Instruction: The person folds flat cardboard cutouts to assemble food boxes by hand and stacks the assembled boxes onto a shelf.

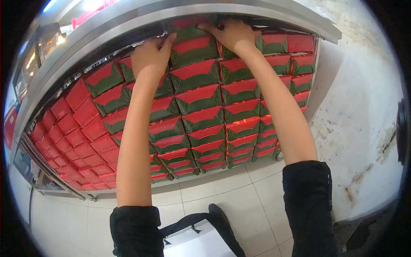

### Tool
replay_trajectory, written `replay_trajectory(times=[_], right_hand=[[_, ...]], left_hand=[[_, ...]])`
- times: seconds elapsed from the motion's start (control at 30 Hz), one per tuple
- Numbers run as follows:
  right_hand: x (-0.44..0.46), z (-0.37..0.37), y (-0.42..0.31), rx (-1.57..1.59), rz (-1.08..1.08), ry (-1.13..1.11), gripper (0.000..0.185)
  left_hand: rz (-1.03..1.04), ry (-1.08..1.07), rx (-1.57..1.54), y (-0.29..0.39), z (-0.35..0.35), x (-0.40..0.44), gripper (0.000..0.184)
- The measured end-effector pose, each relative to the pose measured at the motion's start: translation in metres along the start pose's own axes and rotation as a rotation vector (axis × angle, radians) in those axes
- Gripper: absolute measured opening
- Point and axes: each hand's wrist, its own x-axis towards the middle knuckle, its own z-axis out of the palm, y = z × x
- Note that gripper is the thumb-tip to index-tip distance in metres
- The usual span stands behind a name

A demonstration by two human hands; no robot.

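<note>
A wall of stacked red and green cardboard boxes fills the space under a metal counter. Both arms reach up to its top row, just below the counter's edge. One top-row box lies between my hands, its upper part in shadow. At its left end is my left hand, thumb along the box, the other fingers hidden in the dark gap. My right hand grips its right side with the thumb on the front, fingers curled and partly hidden. Directly beneath is another red and green box.
The metal counter edge runs just above my hands. Plain red box faces show on the left of the stack. A stained white wall stands on the right. Below are floor tiles, a shoe and a white sheet-like surface.
</note>
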Motion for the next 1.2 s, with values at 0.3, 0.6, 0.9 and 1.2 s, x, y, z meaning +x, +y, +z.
replay_trajectory(times=[0.3, 0.6, 0.9, 1.2], right_hand=[[-0.005, 0.015, -0.014, -0.103, 0.016, 0.082, 0.081], [-0.072, 0.001, -0.042, 0.036, -0.072, 0.678, 0.037], [-0.462, -0.012, -0.138, 0.421, -0.477, -0.781, 0.055], [-0.51, -0.056, -0.139, 0.142, -0.687, -0.456, 0.061]], left_hand=[[-0.073, -0.036, 0.053, -0.006, -0.003, 0.009, 0.049], [0.112, 0.201, -0.008, -0.008, -0.005, -0.002, 0.034], [0.189, -0.442, -0.139, 0.003, -0.174, -0.238, 0.031], [-0.749, -0.486, -0.311, 0.063, -0.308, -0.426, 0.021]])
